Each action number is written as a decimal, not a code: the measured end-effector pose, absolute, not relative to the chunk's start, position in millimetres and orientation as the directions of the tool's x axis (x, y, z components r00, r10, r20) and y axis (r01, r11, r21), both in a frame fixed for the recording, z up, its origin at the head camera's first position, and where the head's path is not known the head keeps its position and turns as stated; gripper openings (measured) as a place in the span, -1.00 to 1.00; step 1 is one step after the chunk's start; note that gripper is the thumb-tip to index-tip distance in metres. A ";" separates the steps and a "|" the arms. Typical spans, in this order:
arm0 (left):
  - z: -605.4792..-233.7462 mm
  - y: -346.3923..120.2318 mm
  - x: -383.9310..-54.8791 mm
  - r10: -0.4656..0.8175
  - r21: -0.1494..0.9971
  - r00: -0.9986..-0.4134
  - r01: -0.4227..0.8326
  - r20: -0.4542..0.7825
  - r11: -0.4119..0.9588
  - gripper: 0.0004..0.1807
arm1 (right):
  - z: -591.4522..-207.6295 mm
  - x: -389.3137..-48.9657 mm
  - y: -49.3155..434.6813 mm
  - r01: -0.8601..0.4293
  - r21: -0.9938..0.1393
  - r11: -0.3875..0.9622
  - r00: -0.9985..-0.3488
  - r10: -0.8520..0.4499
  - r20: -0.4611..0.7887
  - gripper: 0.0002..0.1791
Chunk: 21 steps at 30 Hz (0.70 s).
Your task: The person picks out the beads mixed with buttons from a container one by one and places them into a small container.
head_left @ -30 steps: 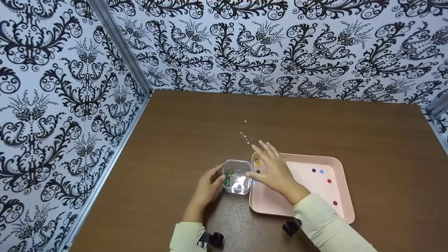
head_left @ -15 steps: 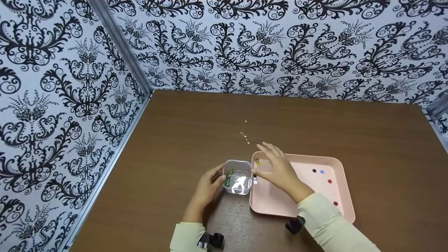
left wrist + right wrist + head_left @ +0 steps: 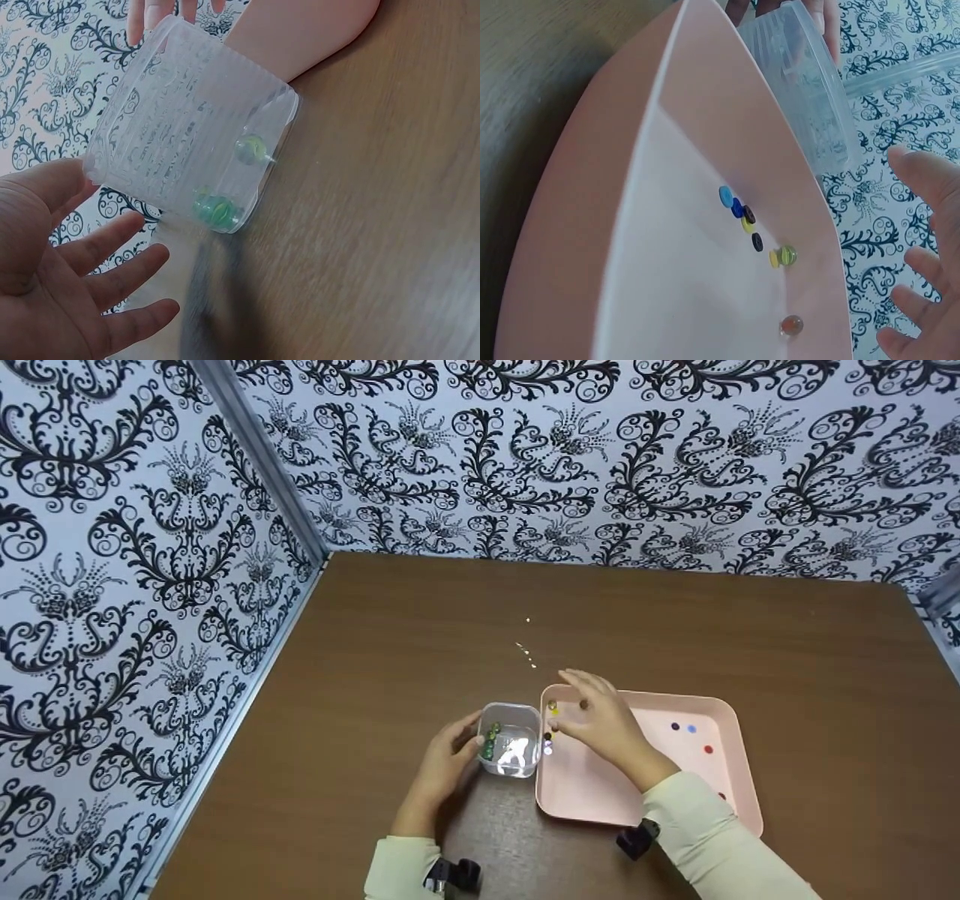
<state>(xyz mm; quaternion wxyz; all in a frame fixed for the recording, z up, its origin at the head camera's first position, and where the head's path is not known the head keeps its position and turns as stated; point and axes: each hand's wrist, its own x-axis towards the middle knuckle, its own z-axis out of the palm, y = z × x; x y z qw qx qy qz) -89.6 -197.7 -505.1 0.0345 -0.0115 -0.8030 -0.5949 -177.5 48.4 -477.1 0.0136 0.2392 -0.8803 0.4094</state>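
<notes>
My left hand holds a clear plastic container by its rim, pinched between thumb and finger. The other fingers stand free of it in the left wrist view. Several green marbles lie along one side inside. The container is right beside the left wall of a pink tray. Over the tray's back left part, my right hand hovers with thumb and fingers apart, holding nothing. Below it in the tray are a yellow-green marble, an orange-brown marble and several small buttons, including a light blue button.
More buttons lie toward the tray's right side, among them a red button and a blue button. The brown table runs back to patterned walls. Small bright specks show on it behind the tray.
My right hand has drawn back to the right from the container's rim and now hovers over the tray, its fingers a little more bent. The left hand and the container have stayed put.
</notes>
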 end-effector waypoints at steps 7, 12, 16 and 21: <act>-505.6 -197.2 -89.6 -0.027 0.955 -0.997 0.057 0.068 0.290 -0.56 | -478.5 -179.5 51.6 -0.362 -0.746 0.559 -0.911 -0.383 0.154 -0.24; -505.7 -196.7 -89.5 -0.028 0.950 -0.998 0.049 0.060 0.308 -0.57 | -479.7 -181.0 53.1 -0.310 -0.774 0.552 -0.928 -0.352 0.121 -0.29; -506.2 -196.9 -89.8 -0.029 0.951 -0.998 0.046 0.058 0.307 -0.57 | -481.5 -183.3 54.7 -0.274 -0.814 0.512 -0.936 -0.335 0.105 -0.33; -506.6 -196.8 -90.1 -0.028 0.954 -0.998 0.042 0.053 0.298 -0.57 | -484.1 -185.8 57.6 -0.163 -0.894 0.418 -0.949 -0.316 0.025 -0.35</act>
